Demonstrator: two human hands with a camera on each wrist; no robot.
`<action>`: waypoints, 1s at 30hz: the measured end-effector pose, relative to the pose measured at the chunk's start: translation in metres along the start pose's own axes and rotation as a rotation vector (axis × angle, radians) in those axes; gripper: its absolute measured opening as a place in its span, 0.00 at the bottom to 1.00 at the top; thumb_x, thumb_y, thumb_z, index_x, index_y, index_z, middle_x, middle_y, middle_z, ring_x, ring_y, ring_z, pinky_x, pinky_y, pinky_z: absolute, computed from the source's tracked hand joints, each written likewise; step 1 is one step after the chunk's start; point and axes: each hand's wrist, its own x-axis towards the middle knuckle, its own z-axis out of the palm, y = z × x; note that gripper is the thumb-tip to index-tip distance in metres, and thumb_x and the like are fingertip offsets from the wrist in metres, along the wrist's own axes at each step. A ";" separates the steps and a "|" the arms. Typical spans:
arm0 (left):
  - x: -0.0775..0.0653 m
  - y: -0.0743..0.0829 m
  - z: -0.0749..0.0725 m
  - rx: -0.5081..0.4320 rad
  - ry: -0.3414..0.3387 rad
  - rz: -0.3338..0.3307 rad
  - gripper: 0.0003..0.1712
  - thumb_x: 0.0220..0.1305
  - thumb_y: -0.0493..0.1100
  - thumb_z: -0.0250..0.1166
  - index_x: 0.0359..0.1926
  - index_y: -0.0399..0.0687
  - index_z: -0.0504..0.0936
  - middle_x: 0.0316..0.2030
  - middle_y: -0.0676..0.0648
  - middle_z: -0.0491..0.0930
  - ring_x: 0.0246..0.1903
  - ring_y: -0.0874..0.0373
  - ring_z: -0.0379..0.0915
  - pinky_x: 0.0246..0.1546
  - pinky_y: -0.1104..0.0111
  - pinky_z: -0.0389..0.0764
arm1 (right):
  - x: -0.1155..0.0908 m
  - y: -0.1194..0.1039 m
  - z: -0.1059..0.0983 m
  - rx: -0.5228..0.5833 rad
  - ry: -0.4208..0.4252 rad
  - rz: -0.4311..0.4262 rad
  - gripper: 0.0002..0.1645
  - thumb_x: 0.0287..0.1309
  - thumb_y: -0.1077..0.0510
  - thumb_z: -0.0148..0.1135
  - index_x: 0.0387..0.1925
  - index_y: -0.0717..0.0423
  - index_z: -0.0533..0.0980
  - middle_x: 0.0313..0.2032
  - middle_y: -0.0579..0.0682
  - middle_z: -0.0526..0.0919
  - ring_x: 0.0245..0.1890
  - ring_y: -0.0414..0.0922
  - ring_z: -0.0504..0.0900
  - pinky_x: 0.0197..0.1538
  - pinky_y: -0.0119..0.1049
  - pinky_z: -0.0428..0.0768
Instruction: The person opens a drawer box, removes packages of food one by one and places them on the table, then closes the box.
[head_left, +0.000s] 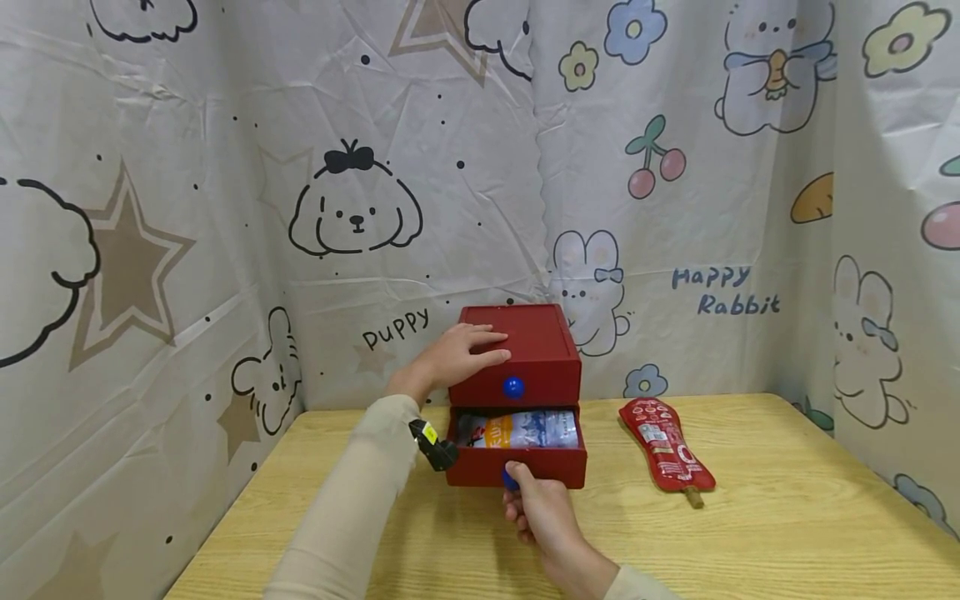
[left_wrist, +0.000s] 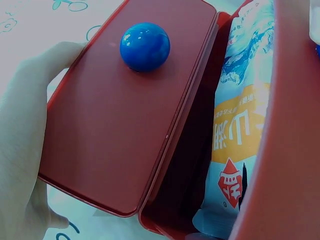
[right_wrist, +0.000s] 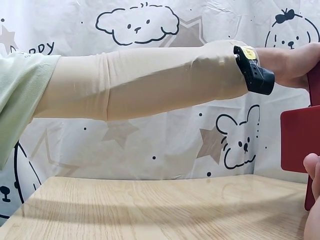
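Note:
A small red two-drawer box [head_left: 540, 329] stands on the table, its upper drawer closed and its lower drawer [head_left: 555, 469] pulled out. My left hand [head_left: 459, 354] rests on the left side of the box's top, fingers extended. With thumb and curled fingers, my right hand [head_left: 547, 517] grips the lower drawer's blue knob [head_left: 510, 478], mostly covered by the thumb. Inside that drawer lies a plastic packet [left_wrist: 232, 135] printed in white, blue and orange. Above it, the upper drawer's round blue knob [left_wrist: 145, 46] shows untouched. The right wrist view catches only part of the right hand [right_wrist: 315, 192].
To the right of the box, a red spouted pouch [head_left: 667, 450] lies on the wooden table [head_left: 795, 500]. Behind the table hangs a white curtain [head_left: 465, 208] with cartoon prints. A black wrist camera [head_left: 435, 450] sits on the left sleeve, close to the drawer's left side.

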 end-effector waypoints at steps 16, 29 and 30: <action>0.000 0.001 -0.001 -0.010 -0.008 -0.009 0.36 0.71 0.66 0.58 0.74 0.58 0.74 0.76 0.47 0.63 0.77 0.46 0.49 0.73 0.44 0.54 | -0.007 0.000 0.002 -0.018 0.021 0.003 0.32 0.69 0.37 0.60 0.20 0.57 0.79 0.15 0.44 0.75 0.15 0.36 0.67 0.20 0.29 0.64; 0.000 0.001 -0.001 -0.023 -0.012 -0.011 0.37 0.70 0.66 0.58 0.74 0.57 0.74 0.76 0.46 0.63 0.77 0.45 0.49 0.73 0.44 0.54 | -0.009 0.005 0.003 -0.011 0.035 -0.017 0.31 0.69 0.37 0.60 0.20 0.56 0.79 0.14 0.43 0.74 0.14 0.36 0.66 0.19 0.30 0.63; 0.000 0.001 -0.001 -0.023 -0.012 -0.011 0.37 0.71 0.66 0.58 0.74 0.57 0.74 0.76 0.46 0.63 0.77 0.45 0.49 0.73 0.44 0.53 | -0.010 0.006 0.003 -0.005 0.034 -0.020 0.31 0.69 0.38 0.60 0.19 0.56 0.79 0.14 0.43 0.74 0.14 0.35 0.66 0.19 0.29 0.63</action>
